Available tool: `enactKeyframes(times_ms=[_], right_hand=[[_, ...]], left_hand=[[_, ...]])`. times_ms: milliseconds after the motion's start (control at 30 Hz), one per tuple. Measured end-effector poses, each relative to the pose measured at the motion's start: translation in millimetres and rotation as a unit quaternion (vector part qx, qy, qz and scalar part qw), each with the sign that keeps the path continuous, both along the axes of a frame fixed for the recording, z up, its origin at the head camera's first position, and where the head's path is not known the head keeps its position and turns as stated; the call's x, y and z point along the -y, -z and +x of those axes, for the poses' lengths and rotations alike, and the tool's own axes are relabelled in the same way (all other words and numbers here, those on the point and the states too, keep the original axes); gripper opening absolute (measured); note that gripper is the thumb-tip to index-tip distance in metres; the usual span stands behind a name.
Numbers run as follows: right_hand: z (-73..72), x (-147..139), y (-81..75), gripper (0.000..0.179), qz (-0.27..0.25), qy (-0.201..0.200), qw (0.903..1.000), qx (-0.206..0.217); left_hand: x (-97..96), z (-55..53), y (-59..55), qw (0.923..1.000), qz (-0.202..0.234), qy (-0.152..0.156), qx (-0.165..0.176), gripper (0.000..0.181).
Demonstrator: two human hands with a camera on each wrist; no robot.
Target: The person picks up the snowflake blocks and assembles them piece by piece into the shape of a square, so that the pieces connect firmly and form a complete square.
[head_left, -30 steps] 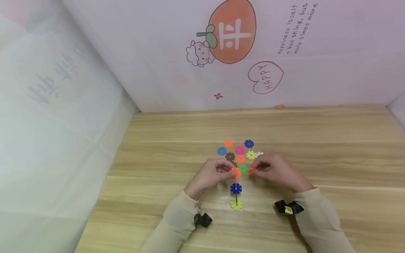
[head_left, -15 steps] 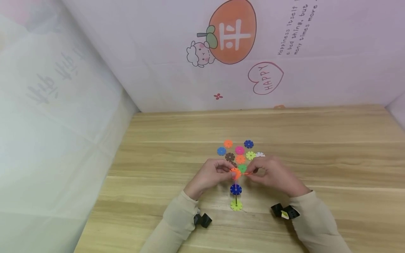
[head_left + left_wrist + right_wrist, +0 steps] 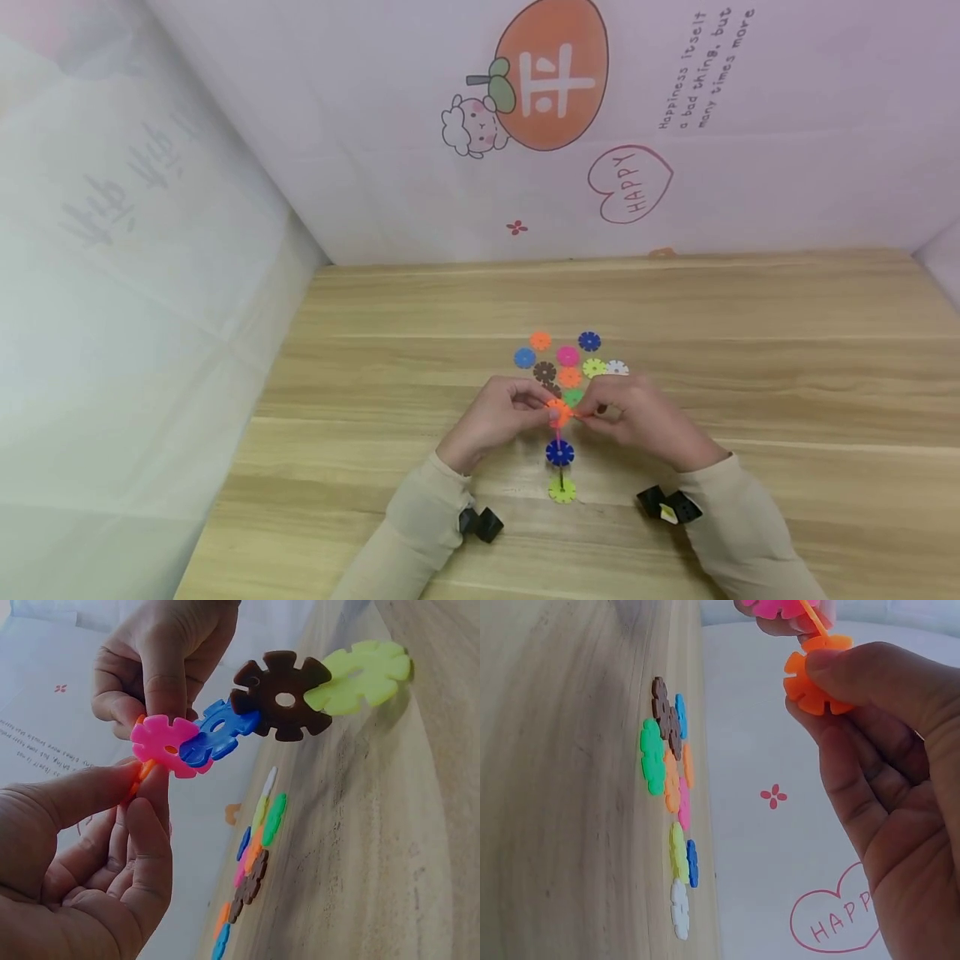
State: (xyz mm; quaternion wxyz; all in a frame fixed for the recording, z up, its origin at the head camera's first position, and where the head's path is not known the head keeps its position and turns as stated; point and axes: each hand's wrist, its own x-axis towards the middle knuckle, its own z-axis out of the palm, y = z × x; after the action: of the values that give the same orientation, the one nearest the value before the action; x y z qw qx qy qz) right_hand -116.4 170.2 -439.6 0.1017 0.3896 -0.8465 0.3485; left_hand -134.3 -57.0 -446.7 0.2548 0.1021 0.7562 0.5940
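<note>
A standing chain of notched plastic discs rises from the table: a yellow-green disc (image 3: 379, 671) lowest, then a brown disc (image 3: 262, 679), a blue disc (image 3: 221, 733) and a pink disc (image 3: 152, 739). At its top my left hand (image 3: 504, 418) pinches an orange disc (image 3: 562, 406) between thumb and fingers. My right hand (image 3: 643, 421) pinches a second orange disc (image 3: 808, 696), seen nearly flat-on in the right wrist view. Its rim meets the edge of the left hand's orange disc, at right angles to it. Fingers hide part of both orange discs.
Loose discs lie flat just beyond the hands, among them a green disc (image 3: 652, 757), a white disc (image 3: 617, 367), a pink disc (image 3: 567, 356) and a light-blue disc (image 3: 525, 357). A printed cloth (image 3: 375, 167) stands behind the wooden table (image 3: 405, 333).
My right hand has moved left, bringing its orange disc from a short gap away up to the left hand's orange disc. The left hand and the chain have stayed almost still.
</note>
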Motion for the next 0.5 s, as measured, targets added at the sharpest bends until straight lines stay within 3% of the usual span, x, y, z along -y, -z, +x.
enactKeyframes(times_ms=[233,500], right_hand=[[0.7,0.4,-0.8,0.028,-0.007,-0.008,0.9999,-0.008],[2.3,2.2,-2.7,0.026,0.008,-0.008,0.9999,-0.010]], left_hand=[[-1.3,0.6,-2.8,0.9998,-0.005,-0.013,0.015,0.012],[-2.1,2.0,-3.5,0.9998,-0.011,-0.014,0.007,0.012]])
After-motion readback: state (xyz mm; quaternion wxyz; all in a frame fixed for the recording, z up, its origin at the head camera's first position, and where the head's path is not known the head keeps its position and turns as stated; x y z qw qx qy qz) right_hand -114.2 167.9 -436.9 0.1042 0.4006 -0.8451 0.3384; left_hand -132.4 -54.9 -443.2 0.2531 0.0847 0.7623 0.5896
